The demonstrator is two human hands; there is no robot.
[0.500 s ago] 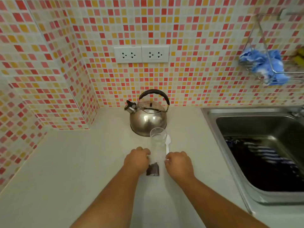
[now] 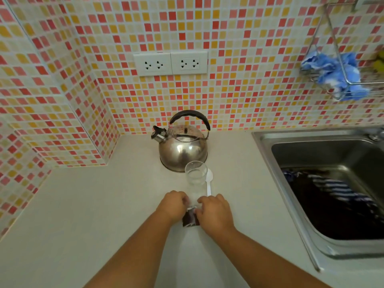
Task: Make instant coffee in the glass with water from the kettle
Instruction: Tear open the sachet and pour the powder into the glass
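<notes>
A steel kettle (image 2: 182, 150) with a black handle stands at the back of the pale counter, spout to the left. An empty clear glass (image 2: 195, 177) stands upright just in front of it. To the right of the glass lies a white plastic spoon (image 2: 208, 182). A small dark coffee sachet (image 2: 190, 220) hangs between my hands in front of the glass. My left hand (image 2: 173, 205) pinches its top left corner and my right hand (image 2: 216, 214) grips its top right. The sachet's upper edge is hidden by my fingers.
A steel sink (image 2: 324, 142) fills the right side, with dark striped cloth in its bowl. A wire rack (image 2: 340, 88) on the tiled wall holds a blue cloth. Two wall sockets (image 2: 170, 63) sit above the kettle. A tiled corner juts out at left.
My hands have closed in together on the sachet's top; my right hand now overlaps it.
</notes>
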